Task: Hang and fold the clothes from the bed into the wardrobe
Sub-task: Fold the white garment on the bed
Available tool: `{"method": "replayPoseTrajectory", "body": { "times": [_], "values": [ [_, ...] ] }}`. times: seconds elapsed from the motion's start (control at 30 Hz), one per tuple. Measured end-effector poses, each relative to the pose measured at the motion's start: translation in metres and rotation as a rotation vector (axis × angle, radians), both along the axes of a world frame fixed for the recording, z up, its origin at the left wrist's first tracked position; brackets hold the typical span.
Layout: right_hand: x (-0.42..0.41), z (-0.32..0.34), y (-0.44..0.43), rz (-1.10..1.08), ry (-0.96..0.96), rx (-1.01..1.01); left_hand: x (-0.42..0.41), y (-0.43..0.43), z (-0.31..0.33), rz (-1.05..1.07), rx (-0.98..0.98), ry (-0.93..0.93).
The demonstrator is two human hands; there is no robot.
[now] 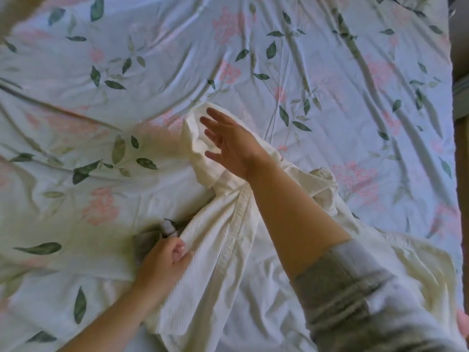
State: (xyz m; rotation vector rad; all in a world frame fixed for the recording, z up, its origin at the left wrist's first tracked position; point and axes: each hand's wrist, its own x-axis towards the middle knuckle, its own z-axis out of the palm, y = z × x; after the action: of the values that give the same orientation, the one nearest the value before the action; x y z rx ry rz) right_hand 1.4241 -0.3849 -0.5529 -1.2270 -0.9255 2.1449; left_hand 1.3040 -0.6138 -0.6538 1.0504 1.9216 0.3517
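1. Grip first: the left hand is curled tight on the near-left edge of the white garment. The thumb is on top and the fingers are tucked in, pinching a fold of the cloth low in the view.
2. The right hand isn't holding anything. Its fingers are straight and spread wide, palm facing down and left, right over the far end of the garment. Can't tell if the fingertips actually touch the cloth or sit just above it, since that bit is a little blurry.
3. The garment itself lies on the bed, running diagonally from the near-right corner up toward the middle. The far end is bunched and rumpled under the right hand, and the near part spreads out wider under the right forearm.
4. A raised band runs lengthwise down the cloth between the two hands.
5. The right arm has a grey sleeve pushed up past the elbow, and the left forearm is bare.
6. Just beside the left hand's knuckles there's a small grey cloth poking out, touching the garment's edge. Honestly can't tell what it is.
7. Under it all is the bedsheet, pale with green leaves and pink flowers, and pretty wrinkled.
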Motion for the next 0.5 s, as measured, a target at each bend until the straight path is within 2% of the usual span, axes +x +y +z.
{"method": "replayPoseTrajectory", "body": {
  "times": [0.1,0.2,0.27,0.3,0.5],
  "values": [
    [0.009,-0.011,-0.011,-0.079,-0.221,0.042,-0.008,-0.019,-0.003,-0.062,-0.04,0.012],
    [0.041,-0.039,-0.047,-0.108,-0.759,0.188,-0.008,-0.029,-0.009,-0.146,-0.047,0.082],
    [0.062,-0.055,-0.075,-0.037,-1.063,0.262,-0.005,-0.035,-0.011,-0.155,-0.051,0.125],
    [0.068,-0.062,-0.086,0.013,-1.145,0.25,-0.004,-0.037,-0.013,-0.142,-0.052,0.128],
    [0.042,-0.097,-0.111,0.256,-1.35,0.211,-0.007,-0.05,-0.02,-0.045,-0.13,0.037]
  ]
}}
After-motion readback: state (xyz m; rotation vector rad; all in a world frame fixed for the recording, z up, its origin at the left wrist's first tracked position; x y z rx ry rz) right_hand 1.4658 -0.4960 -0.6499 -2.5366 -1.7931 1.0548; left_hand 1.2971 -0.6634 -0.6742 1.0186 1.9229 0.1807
